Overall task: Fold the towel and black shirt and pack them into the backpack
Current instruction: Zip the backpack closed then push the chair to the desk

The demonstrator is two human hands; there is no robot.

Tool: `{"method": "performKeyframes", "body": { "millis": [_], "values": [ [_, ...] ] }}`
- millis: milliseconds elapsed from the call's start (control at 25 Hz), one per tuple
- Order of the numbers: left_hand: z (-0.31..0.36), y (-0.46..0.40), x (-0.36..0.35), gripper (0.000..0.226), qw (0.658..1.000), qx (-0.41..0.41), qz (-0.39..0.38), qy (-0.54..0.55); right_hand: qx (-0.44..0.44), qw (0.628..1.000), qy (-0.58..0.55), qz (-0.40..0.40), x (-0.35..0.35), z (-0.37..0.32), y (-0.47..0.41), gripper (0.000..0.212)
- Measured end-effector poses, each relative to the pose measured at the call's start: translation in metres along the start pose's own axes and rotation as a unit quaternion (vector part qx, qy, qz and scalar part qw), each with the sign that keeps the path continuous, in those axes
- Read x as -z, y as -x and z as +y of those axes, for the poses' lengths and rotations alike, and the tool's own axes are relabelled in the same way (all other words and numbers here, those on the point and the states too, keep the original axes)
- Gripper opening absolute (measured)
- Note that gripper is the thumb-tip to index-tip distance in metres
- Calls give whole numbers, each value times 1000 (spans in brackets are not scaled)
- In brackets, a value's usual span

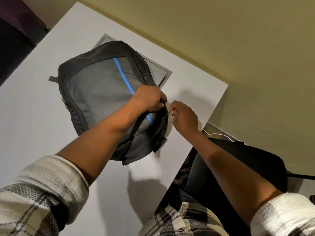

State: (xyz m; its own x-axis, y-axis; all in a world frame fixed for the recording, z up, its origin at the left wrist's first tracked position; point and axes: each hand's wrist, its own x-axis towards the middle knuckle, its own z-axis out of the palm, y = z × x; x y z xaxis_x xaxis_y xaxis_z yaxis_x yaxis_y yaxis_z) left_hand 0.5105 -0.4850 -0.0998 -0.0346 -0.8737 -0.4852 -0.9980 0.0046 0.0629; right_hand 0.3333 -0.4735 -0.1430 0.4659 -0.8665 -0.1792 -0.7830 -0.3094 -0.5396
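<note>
Towel and black shirt not visible anywhere. Backpack (102,92) lying flat on the white table (34,133), grey front with a blue stripe (123,77) facing up, partly covering a grey flat panel (158,68) whose nature is hard to tell. Left hand (150,99) gripping the backpack edge, fingers curled. Right hand (184,116) pinching a small zipper pull (168,112), barely visible. Beside the table a black chair (247,164); beige floor (238,40) around; dark corner at upper left unclear.
</note>
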Motion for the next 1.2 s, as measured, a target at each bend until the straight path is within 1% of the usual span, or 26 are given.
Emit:
{"method": "performKeyframes", "body": {
  "millis": [80, 120, 240, 320, 480, 640, 760, 880, 1000, 1080, 1120, 1200],
  "values": [
    [11, 5, 0, 30, 998, -20, -42, -42, -3, 1000, 15, 1, 0, -3, -3, 22],
    [14, 5, -1, 28, 998, -20, -48, -46, -4, 1000, 22, -1, 0, -4, -4, 22],
    [19, 5, -11, 18, 999, -15, -12, -33, -14, 1000, 18, -7, 0, -3, -1, 23],
    [19, 5, -20, 15, 1000, -18, 14, -18, -21, 1000, 6, -11, -1, -2, 4, 24],
    [19, 6, -32, 18, 998, -22, 58, -9, -32, 999, -16, -15, -4, 0, 7, 26],
    [19, 4, -39, 20, 997, -18, 80, -1, -24, 998, -42, -51, -1, 2, 9, 23],
    [20, 5, -38, 25, 997, -16, 82, 3, -20, 997, -40, -65, -4, 4, 28, 26],
    [23, 7, -39, 25, 995, 10, 98, 28, -22, 995, -67, -73, -14, -4, 58, 29],
    [28, 9, -38, 29, 992, 30, 101, 73, -73, 990, -110, -56, -22, -16, 78, 28],
    [34, 18, -37, 28, 983, 29, 118, 138, -111, 984, -131, -46, -24, -20, 82, 26],
    [37, 28, -38, 25, 972, 31, 134, 191, -121, 982, -138, -46, -24, -19, 80, 26],
    [45, 56, -47, 18, 930, 56, 184, 313, -130, 980, -143, -53, -25, -18, 77, 25]
  ]
}}
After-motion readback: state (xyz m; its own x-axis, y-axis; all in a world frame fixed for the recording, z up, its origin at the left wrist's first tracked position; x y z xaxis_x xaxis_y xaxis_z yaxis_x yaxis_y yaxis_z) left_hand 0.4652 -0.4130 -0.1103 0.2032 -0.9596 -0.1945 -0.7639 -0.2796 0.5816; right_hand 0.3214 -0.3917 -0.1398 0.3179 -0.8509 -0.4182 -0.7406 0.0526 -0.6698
